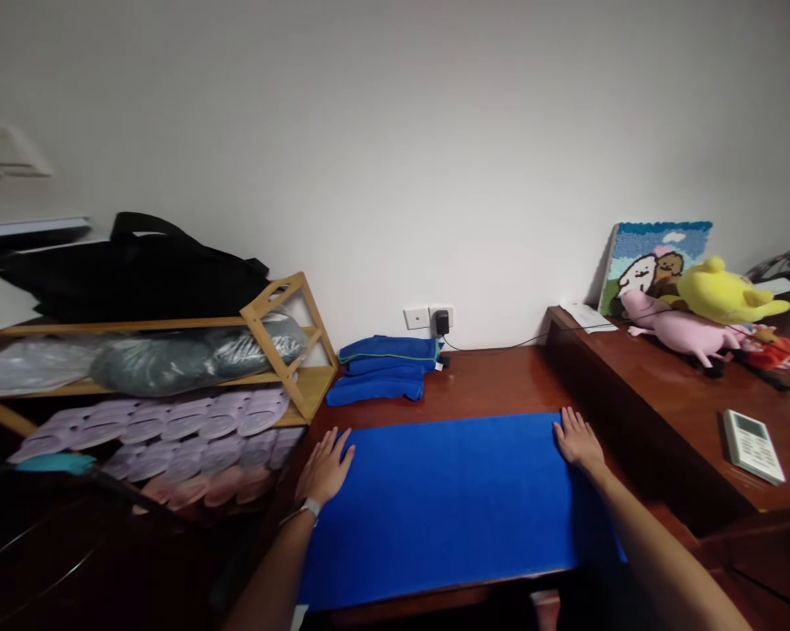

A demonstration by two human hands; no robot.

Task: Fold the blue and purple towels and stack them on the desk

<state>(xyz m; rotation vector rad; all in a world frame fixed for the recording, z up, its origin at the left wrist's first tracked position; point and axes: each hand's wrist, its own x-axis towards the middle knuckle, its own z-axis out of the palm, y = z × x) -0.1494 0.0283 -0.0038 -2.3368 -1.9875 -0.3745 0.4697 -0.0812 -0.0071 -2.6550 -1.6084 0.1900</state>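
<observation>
A blue cloth (444, 508) lies spread flat over the reddish-brown desk (493, 381), its near edge at the desk's front. My left hand (327, 466), with a band on the wrist, rests on the cloth's far left corner, fingers extended. At the far right corner my right hand (577, 438) lies flat, fingers stretched out and touching the cloth's edge. Behind the cloth, close to the wall, sits a small pile of folded blue cloths (385, 368).
A wooden rack (316, 386) at left holds a black bag (151, 276), plastic-wrapped bundles and several lilac slippers (203, 416). On the raised right surface are plush toys (684, 333), a picture (651, 263) and a white remote-like device (753, 445). A plugged-in black charger (442, 322) trails a cable.
</observation>
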